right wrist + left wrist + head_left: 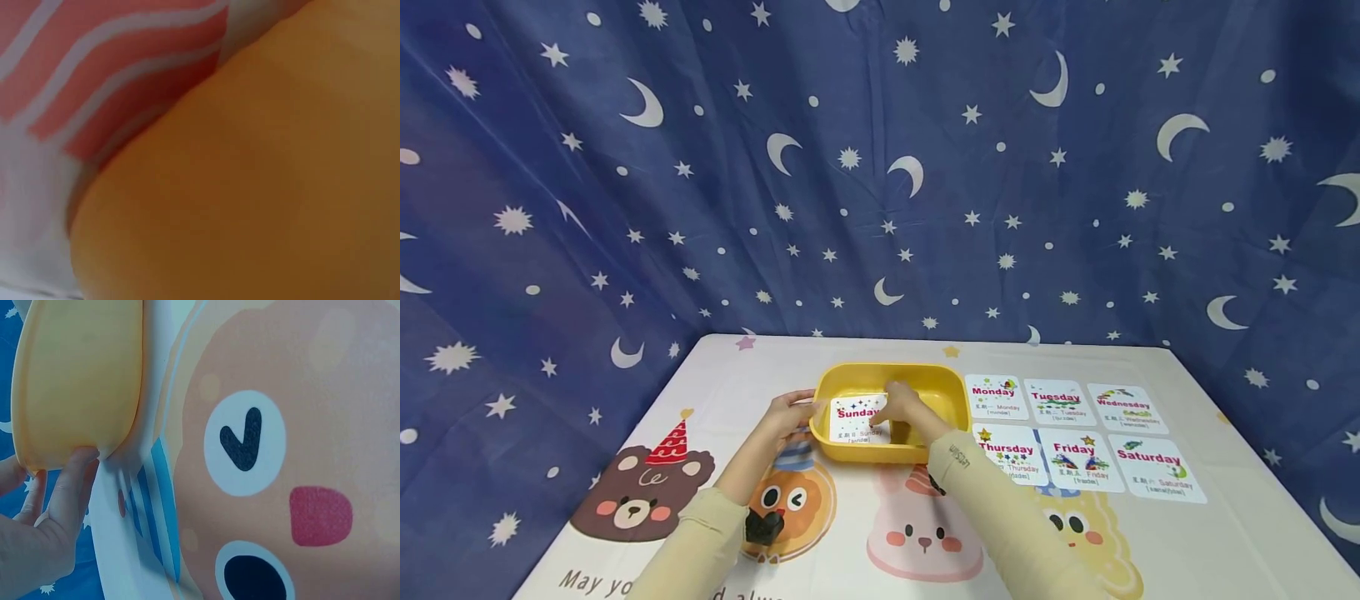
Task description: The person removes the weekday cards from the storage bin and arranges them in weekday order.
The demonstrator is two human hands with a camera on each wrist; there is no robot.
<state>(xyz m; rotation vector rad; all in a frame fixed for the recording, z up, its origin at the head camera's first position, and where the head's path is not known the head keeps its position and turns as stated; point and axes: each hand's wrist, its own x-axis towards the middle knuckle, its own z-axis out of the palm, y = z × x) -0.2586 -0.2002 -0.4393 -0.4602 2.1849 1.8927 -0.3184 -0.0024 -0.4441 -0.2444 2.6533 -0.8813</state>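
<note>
A yellow plastic basin [842, 452] stands on the table, and the white "Sunday" card [848, 427] shows inside its left part. My right hand [904, 405] reaches into the basin and pinches the card by its right side; the fingertips are partly hidden. My left hand [785, 417] holds the basin's left end, its fingers against the wall. In the left wrist view, the fingers [69, 487] touch the end of the basin [81, 381]. The right wrist view is filled mostly by the basin's blurred yellow wall [250, 175]; the right hand is out of it.
Right of the basin, weekday cards lie in two rows: Monday [996, 398], Tuesday [1056, 403] and Wednesday [1127, 409] behind, Thursday [1011, 455], Friday [1082, 461] and Saturday [1157, 468] in front. A blue star-patterned curtain [850, 208] hangs behind the cartoon-printed tablecloth [760, 367].
</note>
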